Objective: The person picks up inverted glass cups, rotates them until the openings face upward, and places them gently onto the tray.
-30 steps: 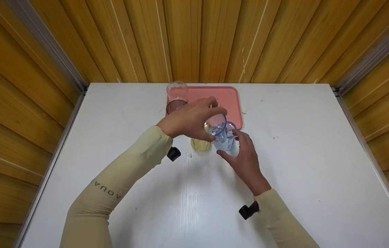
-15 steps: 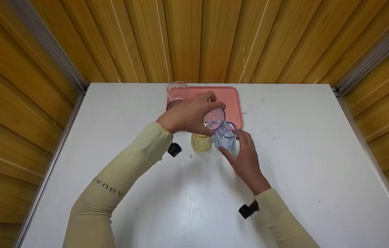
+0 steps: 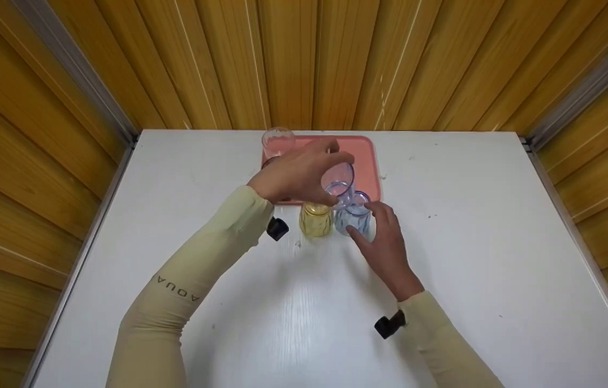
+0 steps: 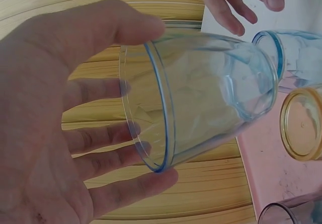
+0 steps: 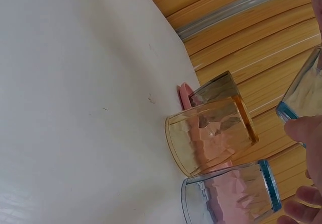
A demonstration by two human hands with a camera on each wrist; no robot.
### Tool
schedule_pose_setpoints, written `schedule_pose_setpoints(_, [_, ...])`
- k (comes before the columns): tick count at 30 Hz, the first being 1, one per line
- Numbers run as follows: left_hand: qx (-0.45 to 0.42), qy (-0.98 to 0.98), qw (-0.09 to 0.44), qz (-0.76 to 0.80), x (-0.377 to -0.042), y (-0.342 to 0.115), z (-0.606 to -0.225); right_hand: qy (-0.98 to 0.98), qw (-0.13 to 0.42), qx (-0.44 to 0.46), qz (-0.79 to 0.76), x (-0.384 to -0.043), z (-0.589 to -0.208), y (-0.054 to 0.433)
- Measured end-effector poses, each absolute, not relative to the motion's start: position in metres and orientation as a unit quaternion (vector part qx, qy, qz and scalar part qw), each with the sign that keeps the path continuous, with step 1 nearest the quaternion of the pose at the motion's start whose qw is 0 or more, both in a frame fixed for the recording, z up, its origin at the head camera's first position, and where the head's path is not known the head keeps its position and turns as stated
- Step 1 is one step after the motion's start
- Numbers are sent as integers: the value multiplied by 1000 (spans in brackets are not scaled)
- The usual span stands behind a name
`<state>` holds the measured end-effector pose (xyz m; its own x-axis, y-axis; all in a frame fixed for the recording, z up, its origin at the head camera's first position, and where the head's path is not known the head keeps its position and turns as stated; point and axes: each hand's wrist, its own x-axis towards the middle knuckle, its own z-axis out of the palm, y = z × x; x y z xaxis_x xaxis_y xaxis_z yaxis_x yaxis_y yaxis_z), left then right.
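Observation:
My left hand (image 3: 304, 171) holds a clear, blue-rimmed drinking glass (image 3: 340, 183) by its wide end, thumb on one side and fingers on the other. That glass hangs tilted in the air, as the left wrist view also shows. Below it a light blue glass (image 3: 353, 220) stands at the tray's front edge. My right hand (image 3: 384, 248) is beside the blue glass, thumb and fingers spread around its side; in the left wrist view these fingers (image 4: 229, 7) look apart from it. A yellow glass (image 3: 316, 222) stands just left of the blue one.
A pink tray (image 3: 364, 161) lies at the table's back edge. A clear pinkish glass (image 3: 278, 141) stands at its back left corner. A dark purple glass (image 4: 287, 216) is mostly hidden by my left hand from above. Wood-patterned walls (image 3: 293, 64) enclose the white table (image 3: 293, 323).
My left hand has moved up and away toward the back with the glass, uncovering more of the yellow and blue glasses. My right hand has barely moved.

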<state>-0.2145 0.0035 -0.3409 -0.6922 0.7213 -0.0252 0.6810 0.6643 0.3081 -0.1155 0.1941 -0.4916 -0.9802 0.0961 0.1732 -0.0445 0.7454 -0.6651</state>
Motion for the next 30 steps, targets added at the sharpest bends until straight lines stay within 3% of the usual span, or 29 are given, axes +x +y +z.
schedule_pose_setpoints(30, [348,923,75,145,-228,15,-335,-921,73,-57,379,-130,-499,194])
